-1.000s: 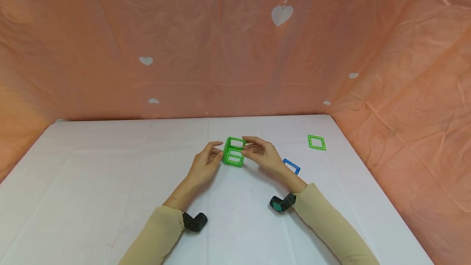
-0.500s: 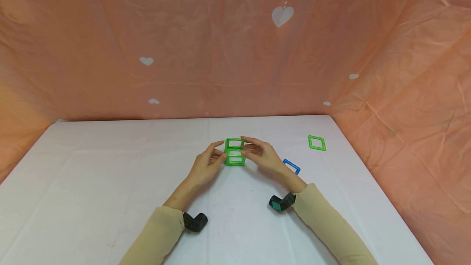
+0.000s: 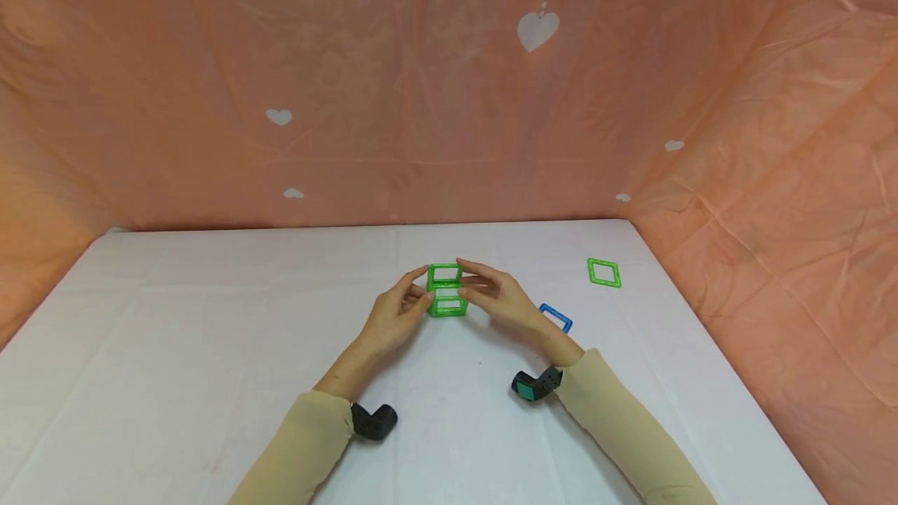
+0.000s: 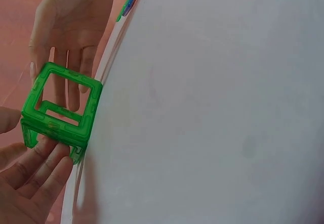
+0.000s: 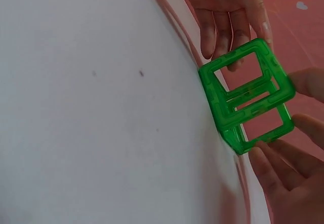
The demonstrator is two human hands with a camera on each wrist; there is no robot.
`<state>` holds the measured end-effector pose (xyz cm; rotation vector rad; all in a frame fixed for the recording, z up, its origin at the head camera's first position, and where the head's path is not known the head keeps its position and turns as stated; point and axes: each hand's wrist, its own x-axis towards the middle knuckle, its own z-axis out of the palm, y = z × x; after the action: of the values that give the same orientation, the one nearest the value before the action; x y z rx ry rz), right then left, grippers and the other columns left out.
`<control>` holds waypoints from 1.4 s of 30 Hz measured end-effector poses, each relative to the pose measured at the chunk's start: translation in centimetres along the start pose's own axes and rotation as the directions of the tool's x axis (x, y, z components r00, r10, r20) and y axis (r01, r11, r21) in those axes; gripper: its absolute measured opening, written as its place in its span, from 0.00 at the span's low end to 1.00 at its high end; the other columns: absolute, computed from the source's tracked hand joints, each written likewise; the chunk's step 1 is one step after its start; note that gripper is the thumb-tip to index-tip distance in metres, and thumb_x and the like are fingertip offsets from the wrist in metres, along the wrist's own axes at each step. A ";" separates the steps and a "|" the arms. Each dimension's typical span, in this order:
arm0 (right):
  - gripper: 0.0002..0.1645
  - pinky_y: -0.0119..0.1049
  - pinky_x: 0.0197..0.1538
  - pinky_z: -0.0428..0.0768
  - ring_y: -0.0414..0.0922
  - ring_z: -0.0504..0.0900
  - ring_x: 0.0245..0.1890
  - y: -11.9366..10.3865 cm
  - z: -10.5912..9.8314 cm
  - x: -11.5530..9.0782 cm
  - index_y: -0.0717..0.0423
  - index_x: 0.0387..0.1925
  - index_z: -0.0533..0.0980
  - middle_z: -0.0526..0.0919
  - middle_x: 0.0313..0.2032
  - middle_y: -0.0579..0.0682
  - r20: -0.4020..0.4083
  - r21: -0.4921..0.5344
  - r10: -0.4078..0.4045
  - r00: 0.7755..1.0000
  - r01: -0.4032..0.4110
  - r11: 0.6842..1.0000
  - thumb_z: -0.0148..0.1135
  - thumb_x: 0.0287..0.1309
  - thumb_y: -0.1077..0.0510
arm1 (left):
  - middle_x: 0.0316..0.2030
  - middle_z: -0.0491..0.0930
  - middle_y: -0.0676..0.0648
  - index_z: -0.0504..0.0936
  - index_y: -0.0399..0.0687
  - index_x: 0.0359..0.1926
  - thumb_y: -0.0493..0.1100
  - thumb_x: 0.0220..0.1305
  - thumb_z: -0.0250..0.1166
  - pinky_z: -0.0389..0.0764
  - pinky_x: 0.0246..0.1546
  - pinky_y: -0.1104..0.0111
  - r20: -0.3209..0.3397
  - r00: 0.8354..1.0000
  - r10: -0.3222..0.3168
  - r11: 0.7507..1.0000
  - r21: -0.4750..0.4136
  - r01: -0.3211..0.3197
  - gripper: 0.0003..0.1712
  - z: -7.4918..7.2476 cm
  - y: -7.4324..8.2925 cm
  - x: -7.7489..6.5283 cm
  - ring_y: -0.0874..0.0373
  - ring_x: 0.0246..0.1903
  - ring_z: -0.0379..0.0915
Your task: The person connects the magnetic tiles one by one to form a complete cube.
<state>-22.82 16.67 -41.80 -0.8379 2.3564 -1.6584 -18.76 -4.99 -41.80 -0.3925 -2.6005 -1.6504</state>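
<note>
Several green square frame-shaped magnetic tiles are joined into a box-like block (image 3: 447,284) at the middle of the table. My left hand (image 3: 390,319) holds its left side with thumb and fingertips. From the right, my right hand (image 3: 503,299) grips the opposite side with its fingers and thumb. In the left wrist view the block (image 4: 55,128) shows an open square face between both hands. The right wrist view shows the block (image 5: 258,106) with my right hand (image 5: 291,176) at its lower corner and side. Some fingertips are hidden behind the frames.
A loose blue square tile (image 3: 556,313) lies beside my right wrist, partly covered by the arm. Farther right, a loose green square tile (image 3: 605,283) lies flat on the white tabletop (image 3: 210,349). An orange cloth (image 3: 421,84) with hearts hangs behind.
The green block has turned slightly and now faces the head camera more squarely. Both hands have shifted only a little with it. The loose tiles stay where they were.
</note>
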 end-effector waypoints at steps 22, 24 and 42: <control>0.33 0.55 0.61 0.72 0.64 0.67 0.64 -4.1 -1.3 -1.9 0.71 0.67 0.60 0.64 0.66 0.68 -0.020 -0.115 0.061 0.998 -0.063 0.991 0.57 0.63 0.67 | 0.61 0.70 0.36 0.67 0.43 0.68 0.42 0.68 0.59 0.70 0.61 0.51 -0.024 0.998 0.058 0.997 0.056 -0.057 0.29 0.1 0.4 0.7 0.40 0.60 0.69; 0.33 0.54 0.61 0.72 0.64 0.68 0.63 -4.1 -1.5 -2.1 0.69 0.67 0.61 0.65 0.65 0.68 -0.031 -0.118 0.085 0.996 -0.088 0.989 0.58 0.63 0.66 | 0.61 0.70 0.36 0.67 0.44 0.68 0.42 0.68 0.59 0.71 0.61 0.51 -0.022 0.998 0.062 0.996 0.063 -0.061 0.28 0.1 0.4 0.8 0.40 0.60 0.69; 0.32 0.56 0.60 0.72 0.63 0.70 0.62 -1.5 -4.0 -4.0 0.68 0.65 0.65 0.69 0.62 0.69 -0.086 -0.185 0.058 0.995 -0.073 0.980 0.60 0.60 0.67 | 0.62 0.69 0.34 0.66 0.42 0.68 0.42 0.68 0.59 0.71 0.61 0.53 0.011 0.999 0.041 0.998 0.043 -0.042 0.29 0.3 0.1 0.8 0.40 0.58 0.71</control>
<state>-20.63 21.62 -39.67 -0.7258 2.5974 -1.4892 -19.49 -4.56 -41.71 -0.4503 -2.6111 -1.5812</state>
